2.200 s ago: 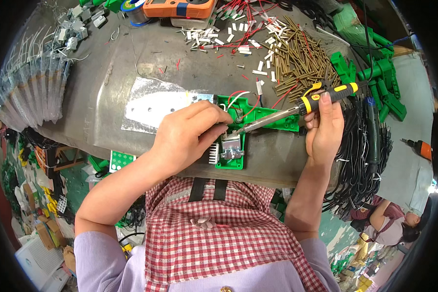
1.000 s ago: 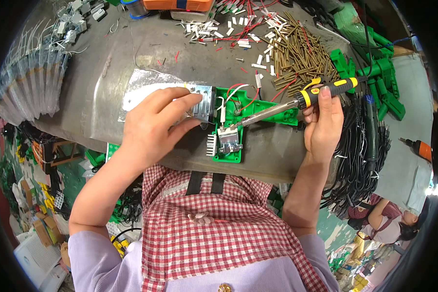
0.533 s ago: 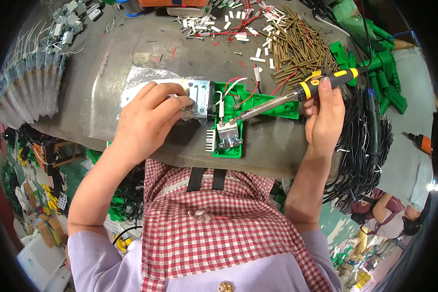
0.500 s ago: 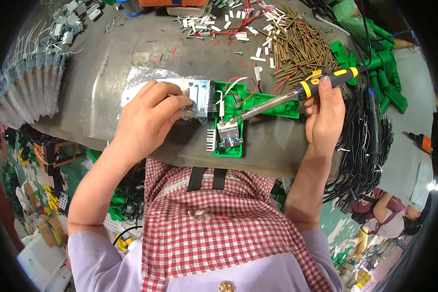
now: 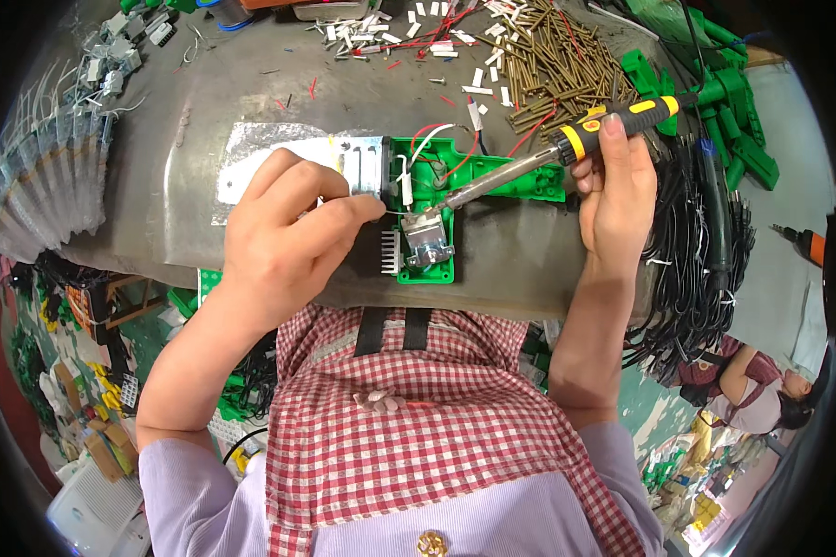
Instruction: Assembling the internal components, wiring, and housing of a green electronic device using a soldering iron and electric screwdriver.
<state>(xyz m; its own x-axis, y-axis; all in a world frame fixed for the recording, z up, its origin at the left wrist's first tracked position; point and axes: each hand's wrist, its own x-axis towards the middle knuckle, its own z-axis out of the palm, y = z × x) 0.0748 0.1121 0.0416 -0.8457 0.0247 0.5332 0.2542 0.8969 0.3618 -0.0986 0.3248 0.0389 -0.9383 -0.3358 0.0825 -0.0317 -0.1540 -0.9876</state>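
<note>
My right hand (image 5: 618, 204) grips the yellow-and-black handle of a soldering iron (image 5: 506, 176). The iron slants down to the left, its tip at the top of a small silvery metal-cased part (image 5: 427, 243) inside an open green plastic housing (image 5: 478, 169). My left hand (image 5: 288, 237) pinches a thin solder wire (image 5: 395, 213), whose end reaches toward that same part. White and red wires (image 5: 432, 137) run inside the housing. A shiny metal piece (image 5: 372, 160) joins the housing's left side, partly behind my left fingers. White comb-like teeth (image 5: 391, 253) stick out lower left.
Brass-coloured rods (image 5: 562, 70) and white sleeves (image 5: 437, 45) lie at the back. Black cables (image 5: 683, 251) hang at right beside green housings (image 5: 738, 121). Clear-wrapped pieces (image 5: 56, 186) fan out at left, below grey parts (image 5: 111, 70). Another person (image 5: 752, 385) is at far right.
My left fingers have moved right, toward the metal-cased part, and the solder wire now shows. The housing appears slightly higher and further left in view; the iron stays at the part.
</note>
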